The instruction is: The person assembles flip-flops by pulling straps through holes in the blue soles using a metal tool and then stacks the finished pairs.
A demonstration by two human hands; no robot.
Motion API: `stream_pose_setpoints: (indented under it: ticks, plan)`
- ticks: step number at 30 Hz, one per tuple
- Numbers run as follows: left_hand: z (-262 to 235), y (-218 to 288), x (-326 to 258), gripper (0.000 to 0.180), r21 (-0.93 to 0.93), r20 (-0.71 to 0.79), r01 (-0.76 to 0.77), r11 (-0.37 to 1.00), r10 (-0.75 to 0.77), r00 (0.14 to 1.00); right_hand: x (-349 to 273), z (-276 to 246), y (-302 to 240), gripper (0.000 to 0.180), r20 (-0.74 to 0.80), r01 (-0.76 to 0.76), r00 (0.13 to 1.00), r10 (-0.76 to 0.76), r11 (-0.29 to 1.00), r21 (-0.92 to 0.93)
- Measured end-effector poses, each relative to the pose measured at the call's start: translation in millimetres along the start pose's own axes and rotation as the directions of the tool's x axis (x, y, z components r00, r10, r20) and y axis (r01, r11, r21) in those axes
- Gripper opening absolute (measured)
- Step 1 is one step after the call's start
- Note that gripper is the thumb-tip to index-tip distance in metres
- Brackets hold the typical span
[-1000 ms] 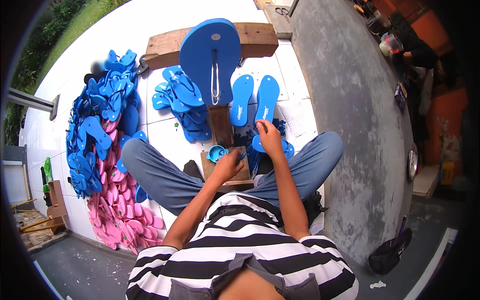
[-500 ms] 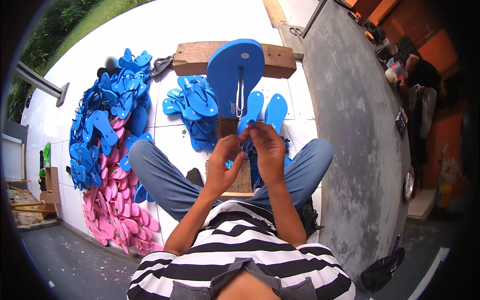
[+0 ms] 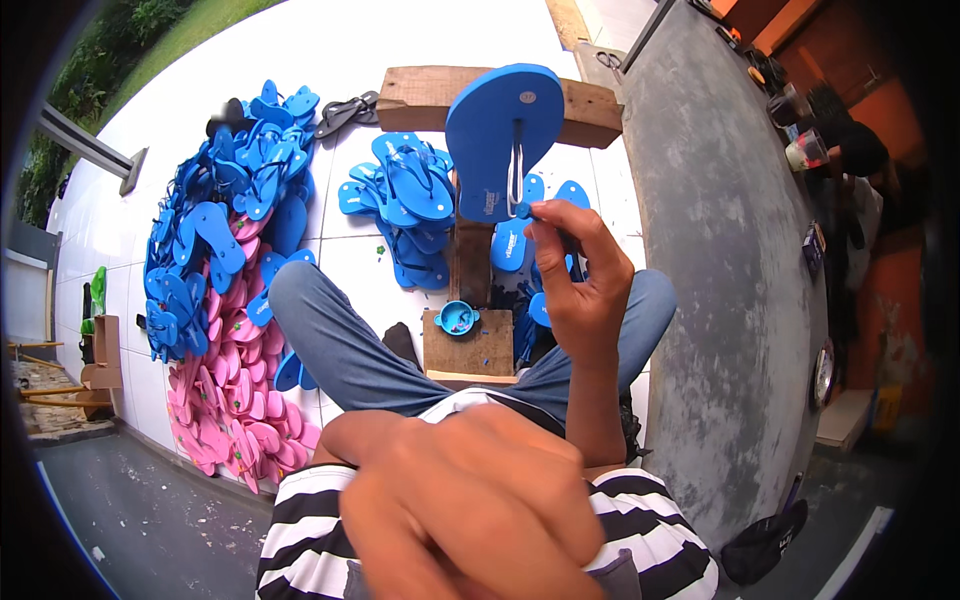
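A blue sandal sole [image 3: 500, 120] stands propped against a wooden block [image 3: 415, 97], with a looped metal wire [image 3: 516, 172] hanging down its middle. At the sole's lower end, my right hand [image 3: 585, 275] pinches a small round blue piece [image 3: 523, 210] between thumb and fingers, close to the wire. My left hand [image 3: 470, 490] is raised near my chest, large and blurred, its fingertips hidden. On a small wooden board [image 3: 468, 350] between my legs sits a turquoise bowl [image 3: 446, 329] with small bits in it.
Blue sandals [image 3: 210, 240] and pink sandals [image 3: 240, 400] lie heaped at the left. Another stack of blue sandals [image 3: 410, 190] sits beside the wooden post [image 3: 470, 262]. Scissors [image 3: 608, 60] rest at the far right. Another person [image 3: 860, 150] is at the right edge.
My left hand has moved from beside my right hand back toward my chest. My right hand has moved up and right to the sole's lower end. The turquoise bowl is now uncovered.
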State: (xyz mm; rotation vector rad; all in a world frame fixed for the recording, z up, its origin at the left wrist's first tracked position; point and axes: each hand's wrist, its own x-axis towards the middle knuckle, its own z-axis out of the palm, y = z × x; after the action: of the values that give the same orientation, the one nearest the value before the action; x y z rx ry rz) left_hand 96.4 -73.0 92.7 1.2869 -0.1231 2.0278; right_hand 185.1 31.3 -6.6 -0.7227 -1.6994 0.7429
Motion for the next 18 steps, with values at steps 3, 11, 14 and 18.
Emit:
stream_pose_setpoints:
  ticks: [3,11,14,18]
  plan:
    - [-46,4,-3,0.018,0.095,0.042,0.038,0.995,-0.042,0.998,-2,4,-3,0.019,-0.032,0.027,0.999,-0.028,0.999,-0.042]
    - [-160,-37,17,0.024,0.997,-0.048,0.049,0.065,-0.026,0.999,-19,13,7,0.018,-0.207,-0.093,0.972,0.115,0.99,0.11]
    - [-167,-40,36,0.029,0.965,0.126,-0.145,-0.218,-0.095,0.987,-13,17,10,0.02,-0.128,0.005,0.992,0.008,0.994,0.105]
    - [-176,-57,48,0.034,0.954,0.169,-0.216,-0.209,-0.221,0.961,-12,23,9,0.02,-0.134,0.071,0.989,-0.065,0.997,0.042]
